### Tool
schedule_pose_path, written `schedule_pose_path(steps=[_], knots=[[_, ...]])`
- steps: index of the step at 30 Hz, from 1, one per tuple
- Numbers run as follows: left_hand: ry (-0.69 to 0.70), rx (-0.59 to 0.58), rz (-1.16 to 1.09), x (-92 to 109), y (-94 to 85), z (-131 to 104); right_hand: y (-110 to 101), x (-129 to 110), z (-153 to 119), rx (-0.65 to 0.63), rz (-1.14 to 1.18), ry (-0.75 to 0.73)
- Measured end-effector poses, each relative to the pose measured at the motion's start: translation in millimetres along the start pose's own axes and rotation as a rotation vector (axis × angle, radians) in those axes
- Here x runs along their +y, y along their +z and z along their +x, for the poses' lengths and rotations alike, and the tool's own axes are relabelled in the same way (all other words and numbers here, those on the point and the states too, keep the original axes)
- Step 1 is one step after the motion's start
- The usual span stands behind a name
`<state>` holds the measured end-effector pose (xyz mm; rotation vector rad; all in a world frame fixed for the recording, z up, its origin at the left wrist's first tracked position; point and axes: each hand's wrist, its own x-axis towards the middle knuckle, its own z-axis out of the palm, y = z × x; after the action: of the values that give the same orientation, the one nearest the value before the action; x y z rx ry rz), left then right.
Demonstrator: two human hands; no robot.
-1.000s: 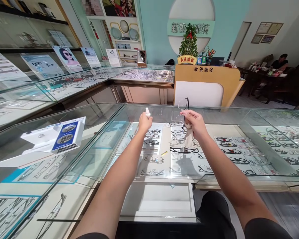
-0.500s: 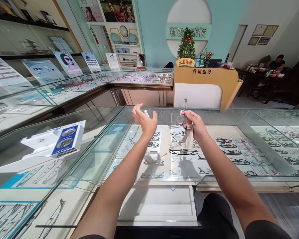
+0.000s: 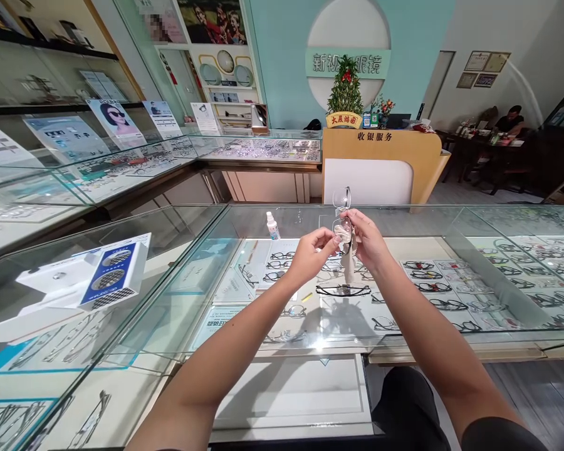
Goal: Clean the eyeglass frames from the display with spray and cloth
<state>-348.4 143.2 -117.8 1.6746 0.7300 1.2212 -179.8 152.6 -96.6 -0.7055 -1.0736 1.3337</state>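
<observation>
Right hand [image 3: 367, 243] closed on glasses [image 3: 348, 196] and cloth [image 3: 349, 268]. Left hand [image 3: 311, 254] half curled at the glasses, grip unclear. White bottle [image 3: 272, 226] stands near glass counter [image 3: 395, 220]'s far edge.

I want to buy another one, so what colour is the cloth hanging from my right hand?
The cloth is pale beige, seen best in the head view.

The plant [image 3: 345, 91] hides the middle of the wall sign [image 3: 322, 64]. The left edge cuts off the blue-edged panel [image 3: 37, 400]. Part of the pink poster [image 3: 170, 14] is blurred.
</observation>
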Motion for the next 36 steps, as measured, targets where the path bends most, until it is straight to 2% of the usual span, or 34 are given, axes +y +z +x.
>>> schedule_pose_path(steps=[11, 18, 23, 30, 36], knots=[[-0.06, -0.016, -0.129, -8, 7.9, 1, 6, -2, -1, 0.025, 0.172, -0.091], [-0.005, 0.153, -0.181, -3, 8.8, 0, 10, -3, -4, 0.032, 0.12, -0.15], [0.019, 0.222, -0.218, -1, 6.5, 1, 9, -2, -3, 0.038, 0.046, -0.185], [-0.08, 0.062, -0.238, -5, 4.7, 5, 9, -1, -4, 0.06, 0.027, -0.176], [-0.083, 0.142, -0.149, -4, -1.6, 8, 10, -3, -4, 0.037, 0.07, -0.157]])
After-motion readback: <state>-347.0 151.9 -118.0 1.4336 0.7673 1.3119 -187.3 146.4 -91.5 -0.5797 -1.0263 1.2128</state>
